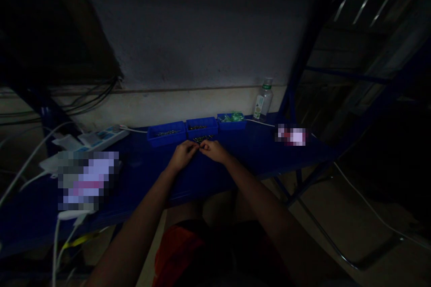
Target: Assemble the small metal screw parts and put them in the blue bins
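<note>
Over the middle of the blue table [151, 175], my left hand [184, 153] and my right hand [213, 150] meet at the fingertips. Both have their fingers pinched together; whatever sits between them is too small and dark to name. Just beyond the fingertips lies a small pile of metal pieces [203, 138]. Behind it stands a blue bin [202, 133] with small metal parts inside. A wider blue bin [167, 139] to its left holds thin metal pieces, and a third blue bin [232, 124] on the right contains crumpled green plastic [234, 117].
A clear bottle [263, 103] stands by the wall at the back right. On the left are a white power strip [104, 138] with plugs and cables, and a blurred-out object [89, 181]. Another blurred-out object [292, 136] lies at right. The light is dim.
</note>
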Demonstrator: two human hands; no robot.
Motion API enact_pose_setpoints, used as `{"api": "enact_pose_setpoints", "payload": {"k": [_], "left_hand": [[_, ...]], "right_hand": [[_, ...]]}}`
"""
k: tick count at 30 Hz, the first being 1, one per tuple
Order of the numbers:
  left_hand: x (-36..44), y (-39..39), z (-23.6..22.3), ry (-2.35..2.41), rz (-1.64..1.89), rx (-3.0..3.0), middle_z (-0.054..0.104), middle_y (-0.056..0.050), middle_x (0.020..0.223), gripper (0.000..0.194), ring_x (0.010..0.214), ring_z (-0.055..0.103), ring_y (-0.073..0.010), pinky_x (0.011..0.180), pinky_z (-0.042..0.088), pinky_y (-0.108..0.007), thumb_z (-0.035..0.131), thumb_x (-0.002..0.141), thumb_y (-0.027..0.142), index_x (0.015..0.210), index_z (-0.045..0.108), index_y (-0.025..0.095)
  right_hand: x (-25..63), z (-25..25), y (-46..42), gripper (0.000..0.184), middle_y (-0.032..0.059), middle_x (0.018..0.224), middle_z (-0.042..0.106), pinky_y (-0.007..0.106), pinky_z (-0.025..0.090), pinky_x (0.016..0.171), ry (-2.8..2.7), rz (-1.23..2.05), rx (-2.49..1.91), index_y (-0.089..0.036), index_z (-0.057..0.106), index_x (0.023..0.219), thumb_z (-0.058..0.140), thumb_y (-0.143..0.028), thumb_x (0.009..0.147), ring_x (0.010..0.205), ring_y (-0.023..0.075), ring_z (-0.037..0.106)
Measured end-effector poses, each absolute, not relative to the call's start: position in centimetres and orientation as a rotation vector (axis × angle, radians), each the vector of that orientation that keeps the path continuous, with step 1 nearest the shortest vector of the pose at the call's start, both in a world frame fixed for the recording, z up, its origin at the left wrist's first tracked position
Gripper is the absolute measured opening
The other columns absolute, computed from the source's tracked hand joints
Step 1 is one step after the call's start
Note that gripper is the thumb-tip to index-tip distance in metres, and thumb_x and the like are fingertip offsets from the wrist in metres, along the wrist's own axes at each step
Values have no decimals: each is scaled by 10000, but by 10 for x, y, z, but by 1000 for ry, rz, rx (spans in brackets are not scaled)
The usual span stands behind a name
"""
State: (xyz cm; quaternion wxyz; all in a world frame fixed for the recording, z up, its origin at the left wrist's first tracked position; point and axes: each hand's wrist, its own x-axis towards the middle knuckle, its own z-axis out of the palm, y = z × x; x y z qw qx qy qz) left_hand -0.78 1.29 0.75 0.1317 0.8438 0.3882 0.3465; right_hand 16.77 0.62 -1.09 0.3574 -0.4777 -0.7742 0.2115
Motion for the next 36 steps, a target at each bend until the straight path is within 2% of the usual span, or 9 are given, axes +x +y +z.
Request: {"api": "enact_pose_setpoints", "payload": {"k": [16, 20, 23, 30, 33, 36], "left_hand": [[-8, 17, 4, 1211, 957, 2390, 640, -57, 866, 263, 772, 581, -170, 731, 438, -262, 463, 791, 343, 859, 634, 154], [-7, 23, 17, 1362, 981, 2380, 652, -52, 867, 268, 772, 585, -168, 730, 433, -248, 455, 784, 323, 876, 634, 148], [-2, 38, 34, 1551, 993, 2381, 658, -55, 883, 279, 798, 593, -176, 748, 426, -248, 436, 799, 320, 905, 634, 155], [26, 64, 62, 2119, 796, 2297, 644, -141, 940, 354, 853, 600, -254, 738, 438, -333, 409, 826, 391, 1016, 599, 160], [32, 58, 58, 2088, 863, 2338, 620, -145, 1022, 396, 886, 592, -249, 745, 441, -325, 412, 827, 401, 1105, 544, 153], [27, 47, 49, 1907, 857, 2409, 632, -107, 1006, 352, 879, 595, -228, 743, 437, -297, 399, 834, 397, 1053, 573, 183]], "right_hand": [[171, -2, 4, 198, -30, 699, 580, 177, 377, 607, -1848, 401, -1236, -193, 564, 953, 490, -309, 811, 624, 80, 528], [181, -5, 11, 159, -11, 750, 590, 202, 393, 696, -1709, 240, -1516, -185, 561, 918, 453, -244, 818, 712, 100, 544], [185, -9, 16, 157, 23, 876, 579, 221, 398, 744, -1705, 156, -1694, -186, 563, 917, 475, -213, 790, 797, 119, 539], [179, -11, 18, 272, 70, 1097, 488, 278, 391, 839, -1840, 21, -1797, -216, 516, 1083, 434, -281, 832, 974, 165, 489], [178, -9, 19, 293, 74, 1119, 486, 293, 397, 840, -1874, -10, -1825, -224, 505, 1118, 416, -282, 846, 998, 177, 479], [177, -7, 19, 286, 80, 1084, 514, 301, 403, 834, -1929, -12, -1858, -223, 517, 1113, 382, -285, 868, 1000, 183, 480]]}}
